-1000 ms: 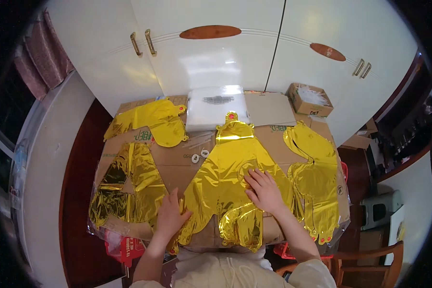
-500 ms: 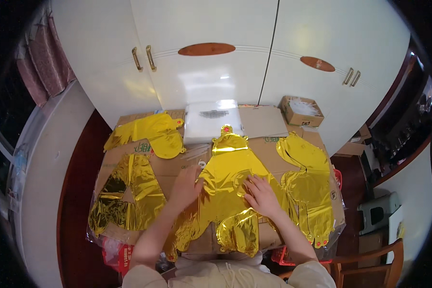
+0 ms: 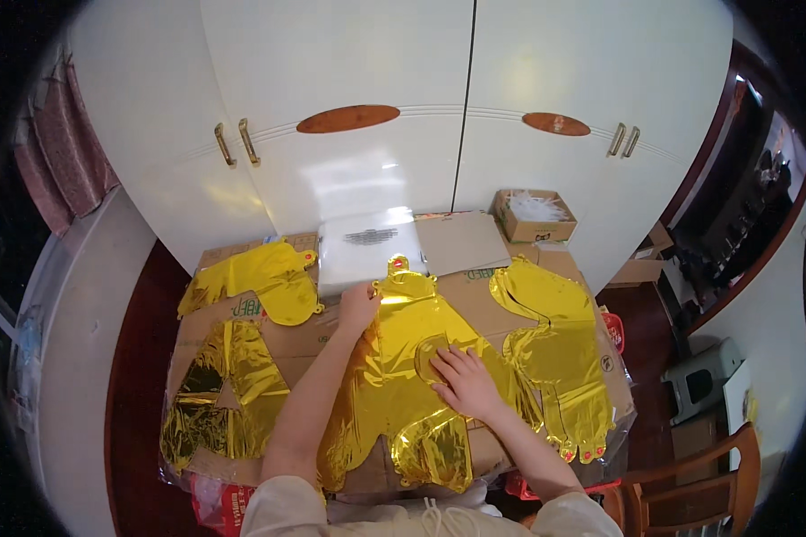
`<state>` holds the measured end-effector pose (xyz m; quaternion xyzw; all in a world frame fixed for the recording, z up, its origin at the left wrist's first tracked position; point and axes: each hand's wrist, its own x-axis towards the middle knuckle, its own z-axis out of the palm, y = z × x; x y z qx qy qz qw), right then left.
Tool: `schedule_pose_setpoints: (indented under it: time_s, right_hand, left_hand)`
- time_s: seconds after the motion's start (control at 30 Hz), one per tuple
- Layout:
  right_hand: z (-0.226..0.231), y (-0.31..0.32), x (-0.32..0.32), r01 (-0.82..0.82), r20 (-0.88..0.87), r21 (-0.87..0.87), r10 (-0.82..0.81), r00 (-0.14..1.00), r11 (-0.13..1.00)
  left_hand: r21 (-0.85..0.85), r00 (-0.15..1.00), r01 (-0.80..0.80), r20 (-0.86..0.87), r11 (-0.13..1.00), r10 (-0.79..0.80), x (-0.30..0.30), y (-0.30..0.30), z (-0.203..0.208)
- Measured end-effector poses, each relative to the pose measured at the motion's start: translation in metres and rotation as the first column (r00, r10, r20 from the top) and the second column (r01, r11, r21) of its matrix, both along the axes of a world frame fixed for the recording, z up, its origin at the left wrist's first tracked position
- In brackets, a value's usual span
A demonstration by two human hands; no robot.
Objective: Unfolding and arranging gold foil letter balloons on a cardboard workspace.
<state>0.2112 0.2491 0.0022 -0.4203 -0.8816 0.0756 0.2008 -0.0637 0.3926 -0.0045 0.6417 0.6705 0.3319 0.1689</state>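
A flat, uninflated gold foil balloon point(image 3: 407, 313) lies in the middle of the cardboard-covered table point(image 3: 306, 336), its tab with a red mark at the far end. My left hand point(image 3: 358, 307) is at its upper left edge, fingers curled in and seemingly pinching the foil; the fingertips are partly hidden. My right hand point(image 3: 466, 383) rests flat on the balloon's right part, fingers stretched out. More flat gold balloons lie around it: an A-shaped one point(image 3: 261, 385) at left, a curved one point(image 3: 288, 285) at far left, and another point(image 3: 560, 345) at right.
A stack of clear plastic bags point(image 3: 367, 258) and a cardboard sheet point(image 3: 464, 243) lie along the back. Behind them rise white cabinets point(image 3: 376, 54). An open box point(image 3: 533, 231) of white strips stands at back right. A wooden chair point(image 3: 700, 485) and grey stool point(image 3: 703, 385) stand at right.
My left hand has moved up along the balloon's left edge toward its tab, and its fingers have curled in. My right hand stays flat on the foil. The whole view has shifted.
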Motion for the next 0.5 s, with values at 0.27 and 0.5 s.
schedule_pose_setpoints:
  time_s: [0.27,0.5]
  right_hand:
    - [0.000,-0.009,0.002,0.013,0.002,-0.013,-0.013,1.000,1.000]
    - [0.002,-0.009,0.003,0.018,-0.042,-0.027,-0.019,0.999,0.999]
  left_hand:
    - [0.026,0.994,-0.068,0.091,0.997,0.065,0.007,-0.007,-0.003]
    - [-0.014,0.989,-0.068,0.131,0.998,0.069,0.006,-0.001,-0.008]
